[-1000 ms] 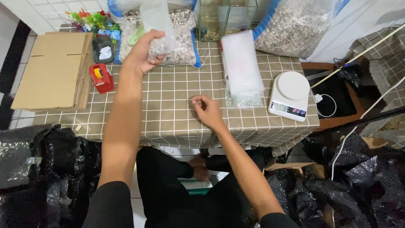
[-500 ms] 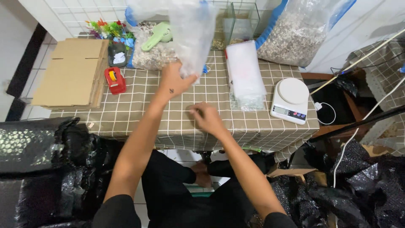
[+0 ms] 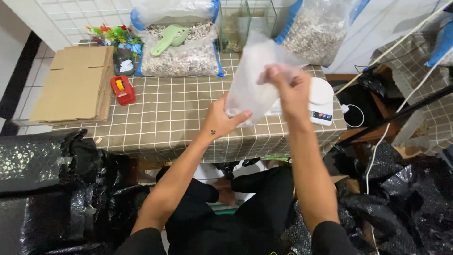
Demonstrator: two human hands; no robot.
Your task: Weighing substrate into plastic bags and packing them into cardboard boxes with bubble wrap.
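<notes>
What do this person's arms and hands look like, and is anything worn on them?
Both hands are bare: no gloves, rings or watch visible. The left hand has a small dark mark near the wrist. The arms are bare to short black sleeves at the shoulders.

Bright, even overhead light fills the scene, and shadows stay soft. Glare glints off the crinkled black bubble-wrap sheets point(image 3: 42, 165) at 8 o'clock. Motion blur smears the translucent plastic bag point(image 3: 252, 80) and the raised right hand point(image 3: 290, 89) near centre. Wide-lens distortion bends edges toward 3 o'clock.
</notes>
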